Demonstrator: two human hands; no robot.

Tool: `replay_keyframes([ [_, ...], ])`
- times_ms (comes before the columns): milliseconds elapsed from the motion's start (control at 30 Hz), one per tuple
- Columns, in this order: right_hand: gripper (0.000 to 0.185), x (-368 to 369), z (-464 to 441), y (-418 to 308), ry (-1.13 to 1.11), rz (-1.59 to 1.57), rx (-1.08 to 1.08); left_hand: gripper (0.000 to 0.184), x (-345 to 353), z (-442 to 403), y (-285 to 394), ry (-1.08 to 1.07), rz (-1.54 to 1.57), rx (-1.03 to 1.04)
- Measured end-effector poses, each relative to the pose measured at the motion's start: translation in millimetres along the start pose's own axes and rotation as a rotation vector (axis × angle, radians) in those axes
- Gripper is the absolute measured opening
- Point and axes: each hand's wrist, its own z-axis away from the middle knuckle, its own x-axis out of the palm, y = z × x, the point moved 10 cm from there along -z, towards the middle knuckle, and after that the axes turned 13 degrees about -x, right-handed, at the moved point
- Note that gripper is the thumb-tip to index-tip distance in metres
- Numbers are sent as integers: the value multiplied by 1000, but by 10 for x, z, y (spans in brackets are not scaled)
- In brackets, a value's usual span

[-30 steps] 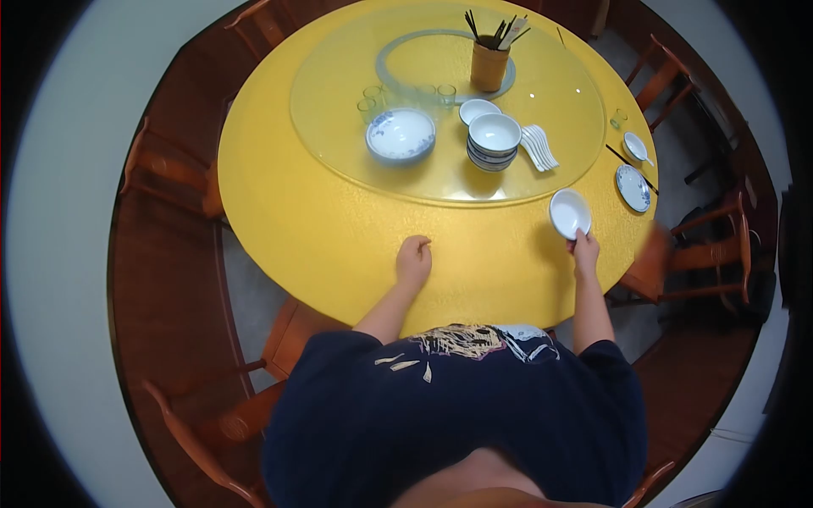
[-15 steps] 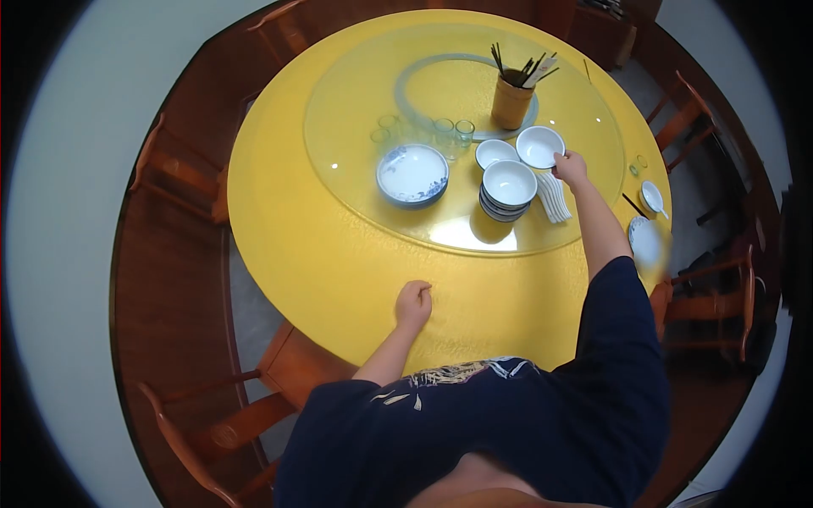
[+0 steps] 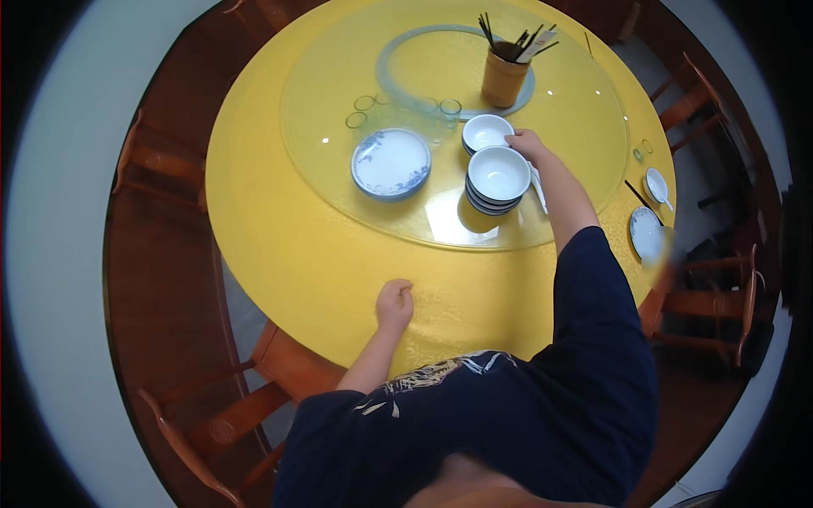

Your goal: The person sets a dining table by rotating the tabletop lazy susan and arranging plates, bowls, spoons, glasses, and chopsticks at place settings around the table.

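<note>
My right hand [image 3: 527,146] grips the rim of a white bowl [image 3: 489,131], which sits on top of at least one other bowl behind the front stack. Nearer to me stands a stack of several white bowls with dark outer sides [image 3: 498,173], close below my right hand. White spoons [image 3: 539,188] lie beside that stack, partly hidden by my right forearm. My left hand [image 3: 395,305] rests on the yellow tablecloth near the table's front edge, fingers curled closed and nothing visible in them.
A stack of blue-patterned plates [image 3: 391,163] and several glasses [image 3: 450,109] stand on the glass turntable [image 3: 584,152]. Behind the bowls is a brown holder [image 3: 504,80] with chopsticks. At the right edge are a plate [image 3: 645,234] and a small bowl with a spoon [image 3: 656,186]. Wooden chairs surround the table.
My right hand has brought the white bowl leftward onto the rear bowl; before, the two were side by side. My left hand stays curled on the table. The view has shifted slightly.
</note>
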Motion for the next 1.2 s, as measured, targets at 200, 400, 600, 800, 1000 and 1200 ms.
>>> replay_keyframes([
  [200, 32, 47, -111, 172, -14, 5, 23, 8, 10, -5, 49, 13, -38, 41],
  [400, 49, -34, -99, 80, -10, 413, -53, 8, 44, 8, 39, 15, -83, 68],
  [600, 54, -377, 517, 268, 109, -129, 184, 9, 49, 41, 109, 15, -99, 111],
  [800, 43, -1014, 2323, 943, 512, -754, 204, 11, 207, -64, -465, -77, 78, -212],
  [1000, 28, -828, 5229, 1946, 1086, -1209, 233, 25, 874, -490, -825, -533, 732, -945],
  [1200, 18, 559, 7522, 2582, 1132, -646, 965, 27, 1423, -1371, -1336, -557, 1055, -865],
])
